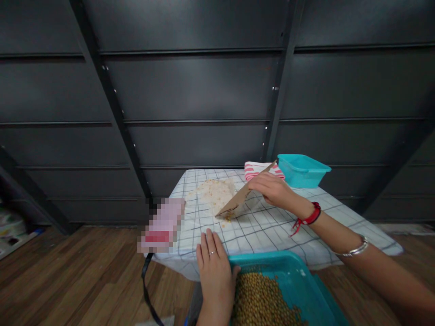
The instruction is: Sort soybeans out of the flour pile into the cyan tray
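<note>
My right hand (270, 188) grips the upper part of a flat piece of cardboard (238, 200). The board leans at a slant, its lower corner against the checked tablecloth (265, 226). Left of it a pale, crumbly patch (217, 192) of fine bits spreads over the cloth, with a few yellowish pieces by the board's lower edge. My left hand (214, 267) lies flat at the table's near edge, fingers stretched out, its thumb beside the rim of a teal tray (295, 260). Round tan beans (261, 299) fill much of that tray.
A second teal container (302, 170) stands at the table's back right, beside a folded red-and-white striped cloth (254, 168). On the left edge lies a pink, blurred-out item (166, 222), with a black strap (145, 280) hanging below. Dark panels (193, 86) rise behind the table.
</note>
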